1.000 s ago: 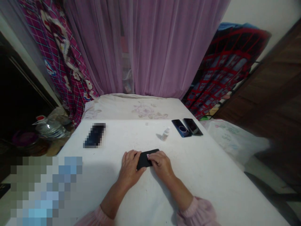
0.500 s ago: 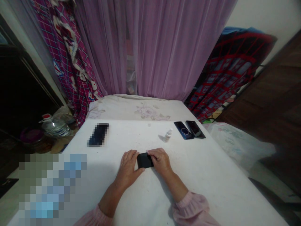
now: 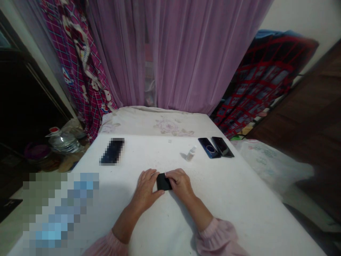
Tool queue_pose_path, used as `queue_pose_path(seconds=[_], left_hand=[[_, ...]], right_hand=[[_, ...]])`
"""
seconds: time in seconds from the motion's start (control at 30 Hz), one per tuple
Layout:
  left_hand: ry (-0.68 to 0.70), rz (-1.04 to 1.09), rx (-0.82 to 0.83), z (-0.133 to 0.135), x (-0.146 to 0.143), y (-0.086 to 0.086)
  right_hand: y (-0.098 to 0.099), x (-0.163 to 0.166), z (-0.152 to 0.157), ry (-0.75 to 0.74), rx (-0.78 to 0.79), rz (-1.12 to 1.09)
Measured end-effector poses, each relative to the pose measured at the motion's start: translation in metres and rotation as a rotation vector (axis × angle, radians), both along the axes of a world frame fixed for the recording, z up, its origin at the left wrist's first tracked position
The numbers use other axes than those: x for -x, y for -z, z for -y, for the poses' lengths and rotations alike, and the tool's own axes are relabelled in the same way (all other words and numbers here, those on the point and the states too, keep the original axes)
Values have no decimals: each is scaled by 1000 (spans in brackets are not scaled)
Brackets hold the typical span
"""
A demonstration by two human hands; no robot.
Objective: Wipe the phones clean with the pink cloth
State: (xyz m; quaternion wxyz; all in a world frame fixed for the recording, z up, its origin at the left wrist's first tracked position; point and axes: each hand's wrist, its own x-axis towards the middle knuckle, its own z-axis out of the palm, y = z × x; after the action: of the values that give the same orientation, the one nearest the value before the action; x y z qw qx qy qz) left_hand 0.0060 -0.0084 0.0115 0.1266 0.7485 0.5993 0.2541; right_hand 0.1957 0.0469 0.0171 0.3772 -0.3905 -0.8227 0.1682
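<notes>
A flat black object (image 3: 163,182), like a phone or folded cloth, lies on the white table (image 3: 234,199) in front of me. My left hand (image 3: 146,187) rests flat on the table against its left edge, thumb under its near corner. My right hand (image 3: 180,182) lies over its right part, fingers curled down on top of it. Only a small dark patch shows between the two hands.
A small white bottle (image 3: 191,153) stands beyond my hands. Two dark phones (image 3: 215,147) lie side by side at the far right. A blurred dark item (image 3: 112,151) lies at the far left. Purple curtain hangs behind; a water jug (image 3: 61,141) sits off the table's left.
My right hand has slid left across the black object, covering more of it. The visible part has shrunk from a long strip to a small patch. The view shifted slightly.
</notes>
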Motion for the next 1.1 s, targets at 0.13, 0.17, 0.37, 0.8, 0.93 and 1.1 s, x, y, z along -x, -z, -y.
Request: queue_pose_path(seconds=[0.13,0.17,0.37,0.8,0.93,1.1], left_hand=[[39,-3,2,0,4,-1],[49,-6,2,0,5,-1],[44,-12,15,2,5,1],[54,-24,70,0,4,-4],[37,-15,61,1,3,0],[37,-25,99,1,3,-2]], right_hand=[[1,6,-6,37,-3,-13],[0,5,-2,32,-9,-22],[-2,-10,37,-78,-3,-59],[-3,14,1,-59,6,-6],[-4,3,26,-127,-20,-47],[-10,-1,39,-158,12,-25]])
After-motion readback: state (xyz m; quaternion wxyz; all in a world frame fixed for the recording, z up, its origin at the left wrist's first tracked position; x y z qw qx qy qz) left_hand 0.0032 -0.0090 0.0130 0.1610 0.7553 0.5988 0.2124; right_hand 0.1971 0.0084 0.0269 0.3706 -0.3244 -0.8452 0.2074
